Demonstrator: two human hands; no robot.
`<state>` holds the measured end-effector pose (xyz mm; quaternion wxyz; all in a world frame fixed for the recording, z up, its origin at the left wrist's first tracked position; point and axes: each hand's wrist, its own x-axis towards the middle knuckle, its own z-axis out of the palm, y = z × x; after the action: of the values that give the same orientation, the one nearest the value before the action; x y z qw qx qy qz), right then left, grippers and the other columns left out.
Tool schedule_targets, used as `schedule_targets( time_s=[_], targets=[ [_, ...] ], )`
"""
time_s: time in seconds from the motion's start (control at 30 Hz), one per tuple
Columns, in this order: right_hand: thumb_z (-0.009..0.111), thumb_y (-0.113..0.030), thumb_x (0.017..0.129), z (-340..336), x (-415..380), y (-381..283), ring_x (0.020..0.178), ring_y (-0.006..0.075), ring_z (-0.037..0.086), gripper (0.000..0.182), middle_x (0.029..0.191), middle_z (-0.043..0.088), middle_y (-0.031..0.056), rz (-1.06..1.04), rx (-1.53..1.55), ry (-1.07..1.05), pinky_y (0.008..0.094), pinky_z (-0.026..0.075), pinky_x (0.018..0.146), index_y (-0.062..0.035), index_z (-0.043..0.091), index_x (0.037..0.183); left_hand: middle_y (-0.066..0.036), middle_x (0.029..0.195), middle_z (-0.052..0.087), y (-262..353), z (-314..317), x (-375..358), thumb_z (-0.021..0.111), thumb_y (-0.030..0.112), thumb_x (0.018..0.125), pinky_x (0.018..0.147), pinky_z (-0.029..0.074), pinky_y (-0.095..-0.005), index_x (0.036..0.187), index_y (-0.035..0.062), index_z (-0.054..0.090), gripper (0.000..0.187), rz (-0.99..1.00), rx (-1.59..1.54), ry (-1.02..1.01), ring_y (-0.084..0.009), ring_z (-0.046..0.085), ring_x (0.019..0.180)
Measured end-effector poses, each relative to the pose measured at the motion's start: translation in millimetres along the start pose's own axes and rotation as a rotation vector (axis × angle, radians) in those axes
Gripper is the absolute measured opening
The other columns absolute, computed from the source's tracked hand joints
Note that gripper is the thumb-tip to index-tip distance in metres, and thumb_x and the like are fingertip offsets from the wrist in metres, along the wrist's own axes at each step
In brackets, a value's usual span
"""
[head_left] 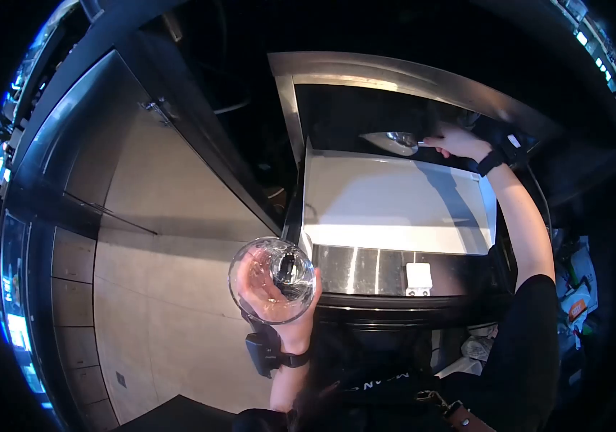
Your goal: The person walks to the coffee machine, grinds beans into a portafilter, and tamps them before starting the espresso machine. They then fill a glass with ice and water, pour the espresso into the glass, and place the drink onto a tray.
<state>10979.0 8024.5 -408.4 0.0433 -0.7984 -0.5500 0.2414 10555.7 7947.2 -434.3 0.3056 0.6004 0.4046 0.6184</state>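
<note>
My left hand (295, 325) is wrapped round a clear glass (272, 282) with a wide round rim, seen from above. Fingers show through its wall, and bright reflections make its inside hard to read. Farther away, on the right, my right hand (460, 142) grips the handle of a shiny metal scoop (396, 142). The scoop points left, above the far side of a white rectangular bin (394, 198) set in a steel frame. The arm's shadow falls across the bin's pale surface. A dark band sits on my right wrist, and a black strapped device on my left.
A steel ledge (351, 270) borders the bin's near side, with a small white block (418, 277) on it. Left of the bin are a dark upright frame and a pale tiled floor (171, 302). Bags and packets (578, 295) lie at the far right.
</note>
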Motion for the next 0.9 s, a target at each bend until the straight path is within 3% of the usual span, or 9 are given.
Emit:
schedule_targets(
  time_s=[0.07,0.2,0.33,0.4,0.47,0.53,0.63,0.7,0.9],
  targets=[
    [0.056,-0.037,0.087,4,-13,5,0.040,0.0090,0.045,0.035,0.068,0.059,0.0054,0.131,0.364,-0.039,0.0219,0.035,0.036,-0.0019,0.052,0.089,-0.013,0.122,0.043,7,-1,0,0.072,-0.004,0.061,0.101,0.035,-0.0371,0.129,0.0045,0.030,0.081,-0.057,-0.045,0.004,-0.0244,0.043,0.116],
    [0.056,-0.035,0.087,20,4,9,0.038,0.0088,0.037,0.028,0.065,0.056,0.0040,0.101,0.332,0.138,0.0229,0.029,0.033,-0.0069,0.054,0.088,-0.013,0.122,0.042,9,-2,0,0.072,-0.005,0.062,0.100,0.035,-0.0366,0.128,0.0064,0.029,0.080,-0.099,-0.096,0.023,-0.0256,0.044,0.115],
    [0.052,-0.033,0.088,37,56,8,0.058,0.0271,0.060,0.031,0.073,0.063,0.0149,-0.171,0.232,0.485,0.0374,0.048,0.059,-0.0043,0.063,0.095,-0.013,0.120,0.042,9,0,2,0.072,-0.008,0.062,0.099,0.035,-0.0361,0.127,0.0049,0.027,0.080,-0.081,-0.090,0.025,-0.0253,0.045,0.114],
    [0.050,-0.034,0.088,41,80,-6,0.081,0.0371,0.059,0.035,0.088,0.063,0.0200,-0.246,0.092,0.583,0.0403,0.046,0.077,-0.0039,0.064,0.099,-0.013,0.121,0.041,8,0,0,0.072,-0.008,0.062,0.099,0.035,-0.0365,0.128,0.0047,0.026,0.081,-0.092,-0.090,0.019,-0.0258,0.044,0.115],
    [0.050,-0.036,0.088,32,80,-46,0.091,0.0378,0.057,0.037,0.094,0.063,0.0204,-0.255,0.208,0.557,0.0403,0.043,0.084,-0.0042,0.064,0.099,-0.014,0.121,0.041,8,-1,-3,0.072,-0.007,0.062,0.099,0.036,-0.0370,0.128,0.0042,0.026,0.082,-0.079,-0.036,0.028,-0.0260,0.045,0.114],
    [0.050,-0.037,0.088,40,98,-54,0.077,0.0303,0.059,0.036,0.079,0.062,0.0153,-0.438,0.289,0.799,0.0377,0.044,0.072,-0.0038,0.064,0.090,-0.014,0.121,0.042,7,3,-3,0.072,-0.005,0.062,0.098,0.036,-0.0372,0.128,0.0044,0.027,0.081,-0.047,-0.009,0.049,-0.0256,0.044,0.113],
    [0.050,-0.035,0.088,65,99,-43,0.076,0.0287,0.060,0.034,0.079,0.063,0.0159,-0.716,-0.270,1.158,0.0385,0.045,0.071,-0.0041,0.064,0.087,-0.016,0.119,0.043,7,3,-2,0.071,-0.002,0.063,0.098,0.034,-0.0372,0.128,0.0047,0.029,0.078,-0.009,0.013,0.073,-0.0247,0.043,0.111],
    [0.050,-0.031,0.087,62,83,-28,0.089,0.0332,0.060,0.030,0.094,0.062,0.0205,-0.285,-0.119,0.276,0.0415,0.046,0.079,-0.0061,0.066,0.091,-0.016,0.119,0.043,9,5,-2,0.071,-0.002,0.062,0.098,0.034,-0.0373,0.128,0.0038,0.029,0.078,-0.013,0.020,0.088,-0.0248,0.042,0.112],
    [0.047,-0.032,0.091,32,55,-15,0.097,0.0330,0.059,0.032,0.102,0.062,0.0194,-0.371,0.242,0.697,0.0391,0.045,0.084,-0.0090,0.065,0.105,-0.016,0.119,0.043,6,2,-1,0.071,-0.001,0.063,0.099,0.034,-0.0368,0.129,0.0045,0.028,0.079,-0.013,-0.024,0.076,-0.0252,0.043,0.112]
  ],
)
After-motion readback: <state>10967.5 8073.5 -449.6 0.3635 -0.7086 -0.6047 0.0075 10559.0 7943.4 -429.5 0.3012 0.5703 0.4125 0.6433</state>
